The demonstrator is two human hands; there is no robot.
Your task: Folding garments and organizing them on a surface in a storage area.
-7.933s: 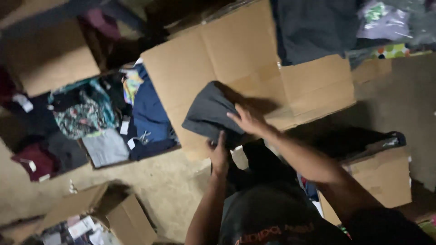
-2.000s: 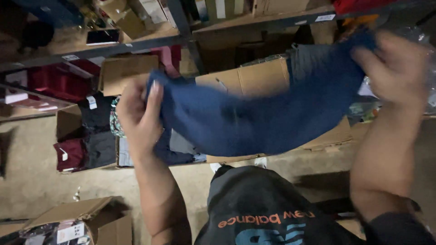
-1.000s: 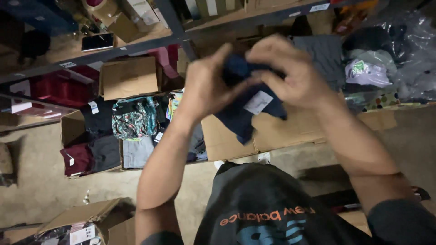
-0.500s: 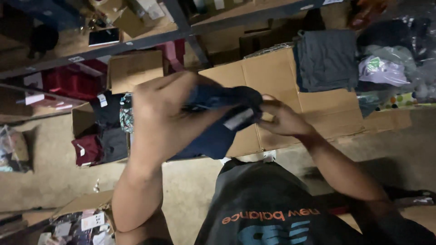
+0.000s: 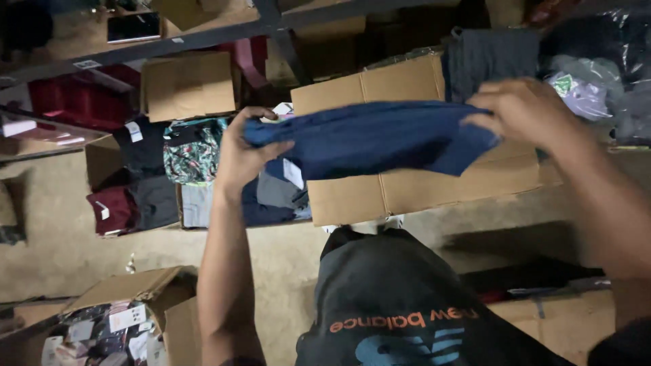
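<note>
Flattened cardboard (image 5: 413,196) covers a concrete floor (image 5: 54,230) mid-frame; the left hand (image 5: 245,152) and right hand (image 5: 522,112), fingers pinched closed, stretch a blue garment (image 5: 373,139) between them.

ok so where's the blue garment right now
In the head view the blue garment is held up, stretched between the left hand and right hand, in front of the flattened cardboard sheet.

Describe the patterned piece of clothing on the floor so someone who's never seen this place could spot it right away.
Start at the big flattened cardboard sheet on the floor beneath the blue garment stretched between both hands. Left of it lies a spread of folded clothes, mostly black, grey and maroon. The patterned garment sits in the upper row beside the left hand, the only teal, multicoloured print.
</note>
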